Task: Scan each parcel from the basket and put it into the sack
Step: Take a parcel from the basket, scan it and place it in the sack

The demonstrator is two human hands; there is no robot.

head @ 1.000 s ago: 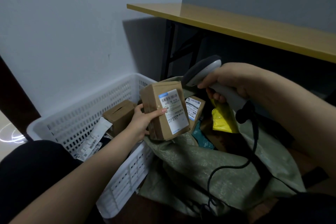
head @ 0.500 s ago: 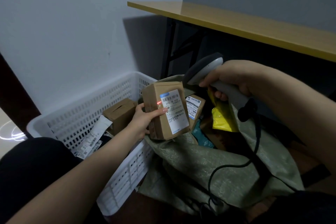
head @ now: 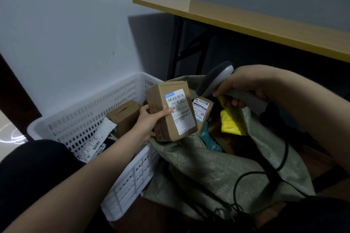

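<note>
**Item 1.** Brown parcel (head: 166, 117): cardboard box with a white barcode label (head: 180, 109) facing the camera. It is held tilted over the near left edge of the sack's mouth, just right of the basket.
Left hand (head: 149, 123): wrapped round the parcel's left side, thumb lying across the front and touching the label's edge, fingers hidden behind.

**Item 2.** Scanner (head: 214, 79): grey handheld unit, dark head aimed down and left at the parcel, near it but apart.
Right hand (head: 244, 87): fingers curled round the handle.
Black cable (head: 265, 172): trails from the handle down over the sack.

**Item 3.** Sack (head: 208, 166): olive woven, mouth open, centre to right. Inside it are a second labelled parcel (head: 202, 111), a yellow packet (head: 233, 121) and a teal packet (head: 210, 140).

**Item 4.** Basket (head: 85, 119): white perforated plastic, left. Inside it are a plain cardboard box (head: 123, 115) and a white mailer (head: 98, 138) with barcodes.
</note>
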